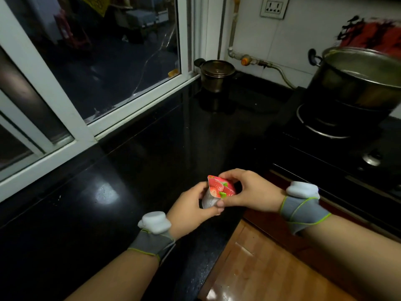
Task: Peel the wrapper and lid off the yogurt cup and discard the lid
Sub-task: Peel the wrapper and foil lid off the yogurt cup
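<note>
- The left hand (192, 210) has its fingers curled around the lower body of a small white plastic yogurt cup (208, 199), gripping it from the left side and from beneath; the thumb lies along the cup's near side.
- The right hand (249, 190) closes on the cup's top from the right: its thumb tip (220, 203) presses at the near edge of the lid, and its bent fingers (226, 174) arch over the far edge.
- The red foil lid printed with strawberries (221, 186) still covers the cup's mouth and is tilted toward the camera; whether any corner has lifted cannot be told.
- The cup is held in the air between both hands, above the front edge of the glossy black stone countertop (134, 170).
- Each wrist wears a grey band with green trim carrying a white block: left wrist band (152, 240), right wrist band (303, 210).
- Below the right forearm lies a brown wooden floor (264, 272).
- Farther back on the counter stands a small dark metal pot with a lid (217, 74), near the white-framed window (134, 103).
- At the right, a large steel stockpot (358, 79) sits on a black gas stove (338, 135).
</note>
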Available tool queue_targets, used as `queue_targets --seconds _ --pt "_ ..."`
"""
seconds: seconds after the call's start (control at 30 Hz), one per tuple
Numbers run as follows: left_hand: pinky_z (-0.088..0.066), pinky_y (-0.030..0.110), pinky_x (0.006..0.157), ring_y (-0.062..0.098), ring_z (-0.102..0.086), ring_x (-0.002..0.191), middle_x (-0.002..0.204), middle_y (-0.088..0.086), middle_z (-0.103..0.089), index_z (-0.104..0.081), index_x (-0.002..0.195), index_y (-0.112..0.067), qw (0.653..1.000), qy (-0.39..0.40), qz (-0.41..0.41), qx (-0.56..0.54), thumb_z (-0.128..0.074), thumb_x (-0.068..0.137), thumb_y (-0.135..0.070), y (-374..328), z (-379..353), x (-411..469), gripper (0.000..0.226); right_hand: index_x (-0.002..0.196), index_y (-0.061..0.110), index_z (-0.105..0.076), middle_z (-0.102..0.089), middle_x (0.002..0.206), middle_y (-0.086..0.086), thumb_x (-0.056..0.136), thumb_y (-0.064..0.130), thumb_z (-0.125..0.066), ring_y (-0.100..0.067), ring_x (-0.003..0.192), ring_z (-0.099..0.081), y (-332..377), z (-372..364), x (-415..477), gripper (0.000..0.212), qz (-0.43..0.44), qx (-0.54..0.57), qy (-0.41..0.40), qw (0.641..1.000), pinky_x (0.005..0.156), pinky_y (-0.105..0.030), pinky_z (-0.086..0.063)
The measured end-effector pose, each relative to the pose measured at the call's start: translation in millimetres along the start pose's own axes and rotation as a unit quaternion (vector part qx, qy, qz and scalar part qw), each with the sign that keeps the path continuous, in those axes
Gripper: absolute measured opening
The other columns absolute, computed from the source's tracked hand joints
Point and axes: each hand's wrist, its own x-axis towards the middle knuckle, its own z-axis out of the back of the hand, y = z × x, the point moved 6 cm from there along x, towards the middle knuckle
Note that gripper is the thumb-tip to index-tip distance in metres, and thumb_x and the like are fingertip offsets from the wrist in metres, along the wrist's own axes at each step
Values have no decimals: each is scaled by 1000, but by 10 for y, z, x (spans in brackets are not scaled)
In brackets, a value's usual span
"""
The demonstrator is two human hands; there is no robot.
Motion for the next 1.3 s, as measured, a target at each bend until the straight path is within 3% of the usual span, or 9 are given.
queue_targets --seconds 0.07,0.13,0.27,0.4,0.6,0.97,1.3 --pt "-47 23 95 0 -62 104 109 -12 -69 -55 115 -37 1000 -3 -9 1 -79 66 -34 -59 -51 -36 54 123 18 -52 -59 116 2 62 36 -80 -8 106 -55 -8 41 -89 69 5 1 1 1000 92 -18 -42" --pt "-48 27 95 1 -63 102 107 -12 -70 -55 111 -39 1000 -5 -16 3 -79 65 -35 -87 -68 -50 52 123 18 -51 -60 117 2 62 37 -80 -7 106 -55 -12 61 -128 69 10 2 7 1000 92 -17 -42" --pt "-52 25 90 0 -65 96 104 -10 -71 -57 110 -35 1000 -16 -21 -6 -79 65 -30 -170 -67 -71 50 121 20 -54 -58 117 1 62 38 -79 -9 107 -54 43 141 -196 66 41 -28 -26 998 96 -20 -41" --pt "-55 24 83 0 -66 92 103 -10 -70 -59 109 -30 999 -32 -24 2 -80 65 -29 -225 -22 -77 49 106 23 -64 -63 107 1 61 39 -79 -12 102 -56 162 173 -222 50 84 -44 -62 994 95 -27 -43" --pt "-56 22 78 -2 -66 87 101 -9 -69 -59 107 -31 998 -35 -23 36 -79 64 -35 -215 26 -44 48 102 21 -69 -67 101 1 66 32 -77 -7 94 -61 209 185 -154 38 94 -30 -42 994 85 -16 -45" --pt "-56 32 84 0 -65 91 104 -13 -66 -57 109 -35 997 -24 -15 72 -74 59 -46 -168 81 19 54 100 18 -72 -69 104 -2 72 28 -73 -4 95 -62 160 179 -30 30 95 15 7 995 89 -17 -46" --pt "-56 34 85 2 -63 95 107 -11 -65 -56 112 -32 995 -35 -7 88 -76 62 -42 -126 65 64 55 97 17 -73 -69 103 1 75 24 -70 -2 96 -62 115 175 -26 23 96 34 5 995 89 -13 -47"
